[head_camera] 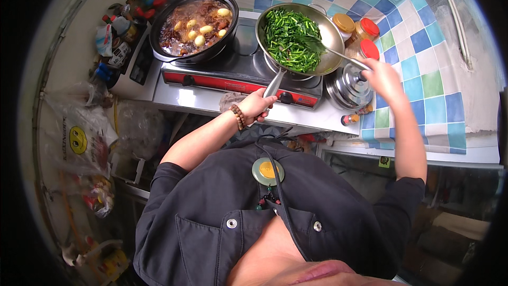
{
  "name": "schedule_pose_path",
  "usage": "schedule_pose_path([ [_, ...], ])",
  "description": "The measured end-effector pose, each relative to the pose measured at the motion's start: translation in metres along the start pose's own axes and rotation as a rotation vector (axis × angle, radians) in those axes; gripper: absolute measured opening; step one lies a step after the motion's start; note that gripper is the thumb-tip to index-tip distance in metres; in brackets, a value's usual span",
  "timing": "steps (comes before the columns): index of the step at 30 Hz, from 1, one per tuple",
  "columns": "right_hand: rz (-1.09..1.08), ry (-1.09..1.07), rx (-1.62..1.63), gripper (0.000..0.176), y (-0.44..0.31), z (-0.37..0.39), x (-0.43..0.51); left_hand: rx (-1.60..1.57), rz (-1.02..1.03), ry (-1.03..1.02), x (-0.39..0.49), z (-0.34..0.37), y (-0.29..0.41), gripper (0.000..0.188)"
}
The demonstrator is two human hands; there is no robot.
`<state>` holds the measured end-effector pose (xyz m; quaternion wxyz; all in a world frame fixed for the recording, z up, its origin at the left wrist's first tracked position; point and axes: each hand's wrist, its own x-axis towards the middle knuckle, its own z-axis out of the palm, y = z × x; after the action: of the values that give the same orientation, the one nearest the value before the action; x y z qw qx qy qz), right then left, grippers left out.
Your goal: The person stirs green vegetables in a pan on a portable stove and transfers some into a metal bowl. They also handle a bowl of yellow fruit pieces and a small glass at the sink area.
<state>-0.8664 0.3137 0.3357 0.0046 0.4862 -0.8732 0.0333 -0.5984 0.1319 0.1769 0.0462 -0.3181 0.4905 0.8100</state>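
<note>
My left hand (256, 107), with a beaded bracelet at the wrist, grips the metal handle of a steel frying pan (333, 39) on the right burner. Chopped green stalks, possibly garlic chives (291, 37), fill the pan's left and middle. In my right hand (379, 75) is the handle of a metal spatula (345, 56), its blade end among the greens and partly hidden by them. On the left burner of the gas stove (238, 86) stands a dark clay pot (154, 43) of brown stew with several peeled eggs (199, 40).
Right of the pan are a steel lid (349, 87), jars with red lids (369, 49) and small spice bottles (350, 119). A grey cloth (231, 101) lies at the stove's front. Bottles (124, 28) crowd the left, above hanging plastic bags (79, 139). Tiled sheeting (420, 61) covers the wall.
</note>
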Motion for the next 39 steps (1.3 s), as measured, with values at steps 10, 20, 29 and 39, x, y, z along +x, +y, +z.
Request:
schedule_pose_path([
  [10,0.579,-0.316,0.568,0.019,0.116,0.009,0.111,0.052,0.006,0.006,-0.002,0.003,0.0,0.022],
  [20,0.092,-0.098,0.703,0.03,0.107,0.09,0.084,0.039,0.011,0.017,-0.001,0.009,0.0,0.022],
  [29,-0.466,0.138,-0.294,0.038,-0.009,0.043,-0.043,0.056,-0.001,0.014,0.0,0.009,0.0,0.017],
  [39,-0.337,-0.025,-0.374,0.04,-0.051,0.045,-0.065,0.021,-0.013,-0.01,0.0,0.006,-0.002,0.019],
])
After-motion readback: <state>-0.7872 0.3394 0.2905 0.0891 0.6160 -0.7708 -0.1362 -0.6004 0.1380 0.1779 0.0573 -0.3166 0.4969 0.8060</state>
